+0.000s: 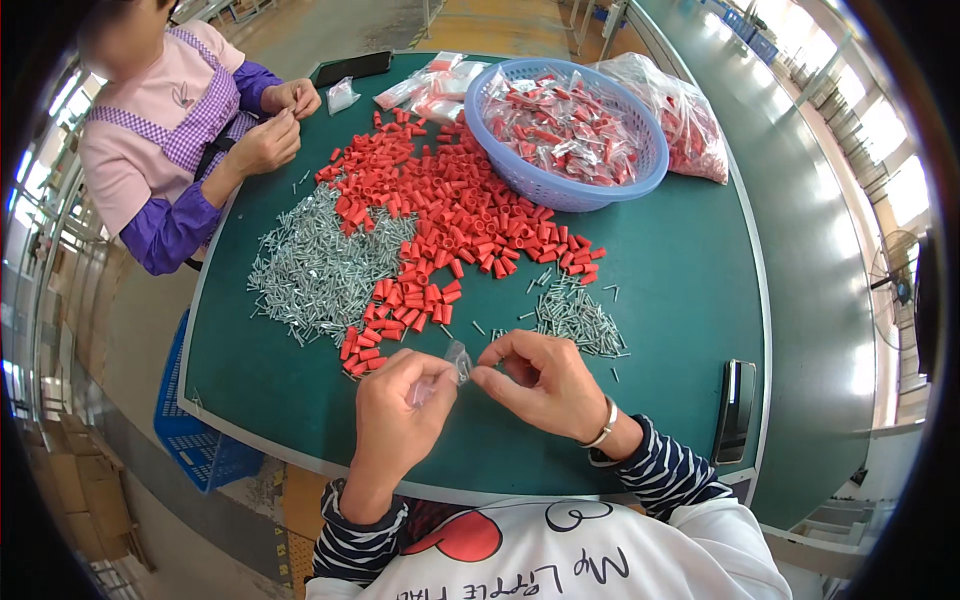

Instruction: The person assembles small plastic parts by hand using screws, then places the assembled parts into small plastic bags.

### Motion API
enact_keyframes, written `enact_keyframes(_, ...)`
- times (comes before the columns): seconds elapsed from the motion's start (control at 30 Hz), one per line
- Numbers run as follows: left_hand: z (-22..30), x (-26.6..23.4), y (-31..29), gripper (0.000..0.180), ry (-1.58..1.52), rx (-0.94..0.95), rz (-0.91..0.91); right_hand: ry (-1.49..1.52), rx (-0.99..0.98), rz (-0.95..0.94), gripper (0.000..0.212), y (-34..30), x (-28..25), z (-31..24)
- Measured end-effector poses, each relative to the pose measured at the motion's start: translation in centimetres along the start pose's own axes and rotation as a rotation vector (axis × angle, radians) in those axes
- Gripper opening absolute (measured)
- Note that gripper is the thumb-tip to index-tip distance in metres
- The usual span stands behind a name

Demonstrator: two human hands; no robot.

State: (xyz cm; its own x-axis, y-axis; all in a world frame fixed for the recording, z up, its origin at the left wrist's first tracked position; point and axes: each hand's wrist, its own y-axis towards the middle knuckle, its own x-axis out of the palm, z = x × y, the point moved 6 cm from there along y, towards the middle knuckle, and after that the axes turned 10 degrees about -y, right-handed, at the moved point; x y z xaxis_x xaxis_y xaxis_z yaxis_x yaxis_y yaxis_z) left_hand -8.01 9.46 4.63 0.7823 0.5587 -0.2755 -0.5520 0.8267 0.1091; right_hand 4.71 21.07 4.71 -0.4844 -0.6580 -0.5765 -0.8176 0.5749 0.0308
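My left hand is closed on a small clear plastic bag, whose end sticks up past the fingertips. Thumb and forefinger of my right hand pinch together right beside the bag; whatever they hold is hidden or too small to name. Beyond my left hand spreads a big heap of red tapered plastic caps. Left of the caps lies a large pile of silvery screws. A smaller screw pile sits just beyond my right hand.
A lilac basket of filled bags stands at the table's far side, beside a large clear sack of red pieces. A phone lies near the right edge. At the far left, a co-worker's hands meet over the green table.
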Motion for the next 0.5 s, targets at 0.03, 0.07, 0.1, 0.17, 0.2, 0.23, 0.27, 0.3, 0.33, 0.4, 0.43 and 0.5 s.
enact_keyframes(0.03, 0.4, 0.3, -0.1, 0.006, -0.009, -0.006, -0.03, 0.049, 0.111, -0.047, 0.017, -0.3, 0.4, 0.5)
enact_keyframes(0.07, 0.7, 0.5, -0.2, 0.006, -0.006, -0.005, -0.042, 0.139, 0.105, -0.047, 0.016, -0.3, 1.0, 1.3)
enact_keyframes(0.1, 1.1, 1.0, -0.3, 0.007, 0.016, 0.021, -0.088, 0.143, 0.112, -0.037, 0.016, -0.4, 0.9, 1.5)
enact_keyframes(0.17, 1.4, 1.4, -0.2, 0.007, 0.043, 0.048, -0.138, 0.138, 0.055, -0.121, 0.015, -0.2, 1.1, 1.4)
enact_keyframes(0.2, 1.7, 1.2, 0.1, 0.008, 0.252, 0.147, -0.066, 0.084, 0.019, -0.045, 0.014, -0.2, 0.7, 0.8)
enact_keyframes(0.23, 2.1, 0.9, 0.1, 0.009, 0.462, 0.244, 0.014, 0.089, 0.019, -0.046, 0.014, -0.2, 0.8, 0.8)
enact_keyframes(0.27, 1.7, 0.9, 0.6, 0.009, 0.466, 0.242, 0.012, -0.022, -0.056, 0.063, 0.013, -0.1, 0.1, 0.5)
enact_keyframes(0.3, 1.4, 0.9, 1.1, 0.009, 0.498, 0.26, 0.02, -0.134, -0.131, 0.171, 0.013, 0.0, -0.5, 0.1)
enact_keyframes(0.33, 1.2, 0.6, 1.7, 0.009, 0.531, 0.28, 0.031, -0.154, -0.108, 0.145, 0.011, 0.7, -0.4, 0.8)
enact_keyframes(0.4, 0.5, -0.4, 2.4, 0.008, 0.32, 0.04, -0.033, -0.078, -0.083, 0.065, 0.012, 0.8, -1.1, 0.7)
enact_keyframes(0.43, -0.6, -0.4, 2.4, 0.009, 0.097, -0.198, -0.101, -0.009, -0.05, -0.014, 0.016, 0.6, -1.5, 0.7)
enact_keyframes(0.5, 0.1, -0.5, 2.6, 0.009, 0.006, -0.192, -0.136, -0.02, -0.166, -0.036, 0.025, 0.2, -1.8, 0.1)
